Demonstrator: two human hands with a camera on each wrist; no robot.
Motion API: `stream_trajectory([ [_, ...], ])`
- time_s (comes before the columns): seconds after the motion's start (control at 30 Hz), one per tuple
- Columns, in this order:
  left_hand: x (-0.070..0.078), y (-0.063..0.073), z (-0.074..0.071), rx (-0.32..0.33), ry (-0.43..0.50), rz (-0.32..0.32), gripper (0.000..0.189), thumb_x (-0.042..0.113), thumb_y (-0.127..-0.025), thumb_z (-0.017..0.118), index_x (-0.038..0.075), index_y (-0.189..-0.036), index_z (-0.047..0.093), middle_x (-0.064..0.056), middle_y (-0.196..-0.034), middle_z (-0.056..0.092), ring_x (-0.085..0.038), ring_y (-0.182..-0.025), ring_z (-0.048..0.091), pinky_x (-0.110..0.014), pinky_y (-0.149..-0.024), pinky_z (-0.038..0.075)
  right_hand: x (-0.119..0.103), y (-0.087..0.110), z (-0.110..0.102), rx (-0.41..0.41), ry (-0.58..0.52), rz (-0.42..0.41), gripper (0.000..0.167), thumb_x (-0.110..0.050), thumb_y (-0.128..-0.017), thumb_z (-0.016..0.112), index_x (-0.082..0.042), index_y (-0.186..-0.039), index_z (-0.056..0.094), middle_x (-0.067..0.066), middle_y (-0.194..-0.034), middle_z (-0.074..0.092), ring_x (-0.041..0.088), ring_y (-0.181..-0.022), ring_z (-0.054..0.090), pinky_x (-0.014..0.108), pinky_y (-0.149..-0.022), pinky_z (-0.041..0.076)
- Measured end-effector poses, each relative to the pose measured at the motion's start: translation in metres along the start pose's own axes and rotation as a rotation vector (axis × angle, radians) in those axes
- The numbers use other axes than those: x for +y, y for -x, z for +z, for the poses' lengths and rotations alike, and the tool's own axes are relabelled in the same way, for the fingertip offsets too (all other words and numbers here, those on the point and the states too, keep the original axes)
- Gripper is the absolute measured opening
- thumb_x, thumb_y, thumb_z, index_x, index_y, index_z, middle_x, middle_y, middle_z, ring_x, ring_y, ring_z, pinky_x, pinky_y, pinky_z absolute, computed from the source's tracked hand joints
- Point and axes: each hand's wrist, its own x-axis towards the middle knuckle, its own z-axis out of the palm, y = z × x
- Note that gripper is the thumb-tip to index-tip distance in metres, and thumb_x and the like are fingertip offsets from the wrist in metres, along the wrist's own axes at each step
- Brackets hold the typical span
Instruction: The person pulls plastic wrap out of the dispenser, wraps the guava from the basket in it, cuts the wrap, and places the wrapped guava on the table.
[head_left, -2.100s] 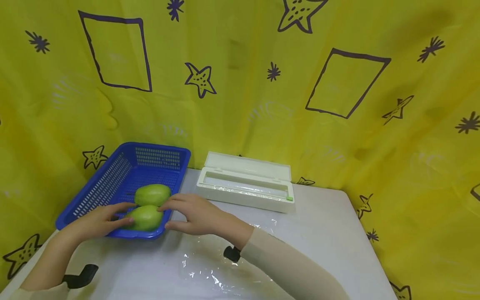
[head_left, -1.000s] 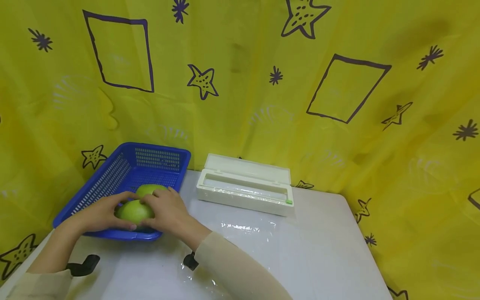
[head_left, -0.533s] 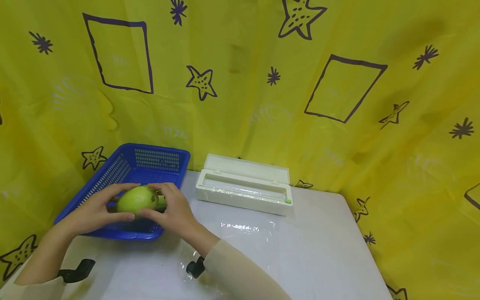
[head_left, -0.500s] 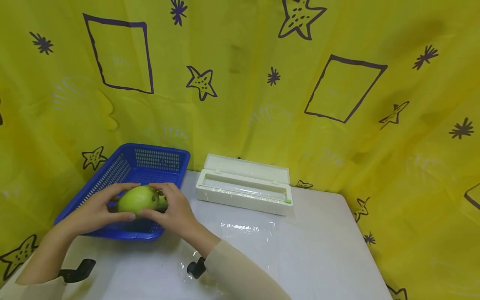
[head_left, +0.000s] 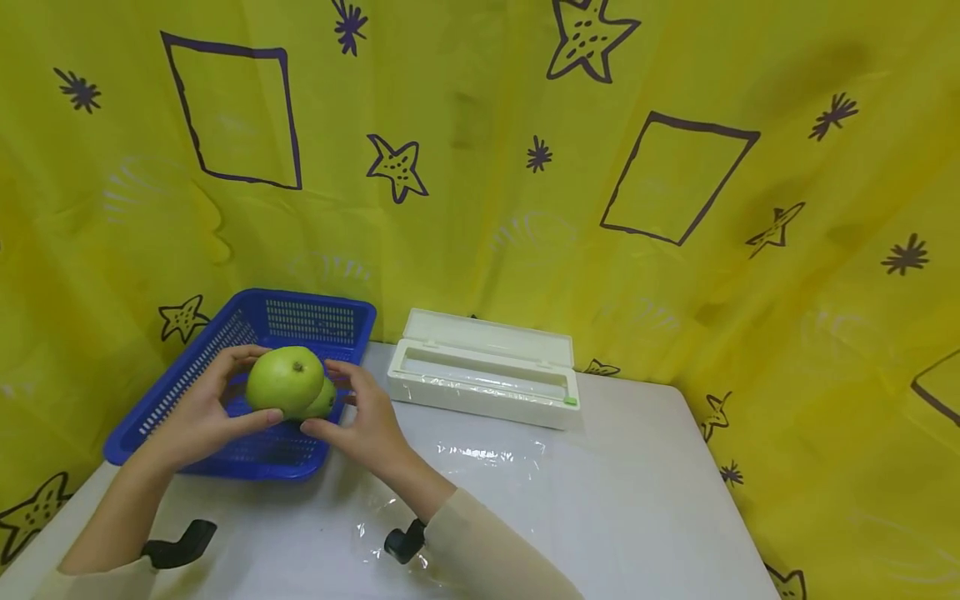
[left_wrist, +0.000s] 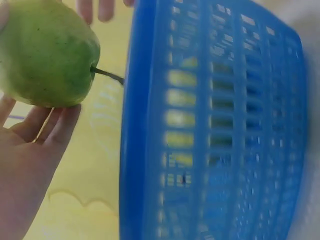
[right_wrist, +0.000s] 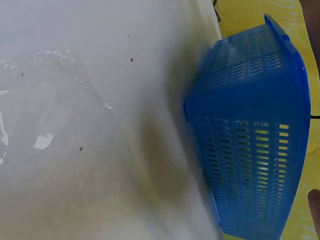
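Note:
My left hand (head_left: 197,421) holds a green pear (head_left: 283,383) between thumb and fingers, raised over the near end of a blue plastic basket (head_left: 217,329). In the left wrist view the pear (left_wrist: 50,55) shows its thin dark stem, pointing toward the basket rim (left_wrist: 137,120). A second green pear (head_left: 322,402) lies in the basket, partly hidden behind the held one. Beside the pears is my right hand (head_left: 375,429), thumb and fingers spread with nothing gripped. The right wrist view catches mostly the basket's outer wall (right_wrist: 240,165).
A white cling-film box (head_left: 480,392) with its lid raised stands right of the basket. Clear film (head_left: 480,454) lies on the white table (head_left: 622,475) in front of it. A yellow patterned curtain (head_left: 465,233) hangs behind.
Both hands took hold of the nearer pear and lifted it out of the basket's bottom. The left hand now holds it tilted, blossom end facing the camera, while the right hand has moved off it rightward.

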Motion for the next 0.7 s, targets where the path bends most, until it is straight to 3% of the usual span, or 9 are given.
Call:
stream_trajectory([
  [0.27,0.017,-0.01,0.022,0.031,0.17,0.043,0.078,-0.014,-0.076,0.077,0.003,-0.14,0.037,0.012,-0.134,0.047,0.001,-0.118,0.048,-0.006,-0.094,0.042,0.008,0.006,-0.011,-0.002,-0.113,0.048,0.079,-0.016,-0.077,0.087,-0.022,-0.143,0.045,-0.006,-0.142,0.053,0.009,-0.129,0.053,0.036,-0.106,0.047],
  [0.43,0.02,-0.012,0.037,-0.007,0.465,0.088,0.088,-0.021,-0.077,0.064,0.009,-0.15,0.024,0.001,-0.135,0.046,-0.008,-0.111,0.059,-0.019,-0.084,0.055,0.013,0.014,-0.023,0.003,-0.184,-0.002,0.082,-0.007,-0.077,0.085,-0.023,-0.145,0.043,-0.005,-0.146,0.052,0.012,-0.129,0.054,0.035,-0.105,0.048],
  [0.57,0.018,-0.012,0.047,-0.048,0.63,0.084,0.093,-0.011,-0.084,0.062,0.019,-0.158,0.014,-0.002,-0.138,0.044,-0.012,-0.108,0.063,-0.026,-0.082,0.057,0.017,0.022,-0.031,0.017,-0.258,-0.069,0.084,0.003,-0.077,0.082,-0.018,-0.147,0.04,0.007,-0.143,0.054,0.019,-0.125,0.058,0.035,-0.102,0.051],
  [0.7,0.019,-0.011,0.058,-0.059,0.704,0.052,0.082,0.005,-0.092,0.063,0.022,-0.159,0.018,-0.001,-0.142,0.039,-0.012,-0.113,0.06,-0.026,-0.087,0.055,0.019,0.031,-0.04,0.021,-0.35,-0.088,0.074,-0.006,-0.081,0.082,-0.014,-0.143,0.043,0.016,-0.134,0.058,0.019,-0.118,0.062,0.037,-0.098,0.053],
])
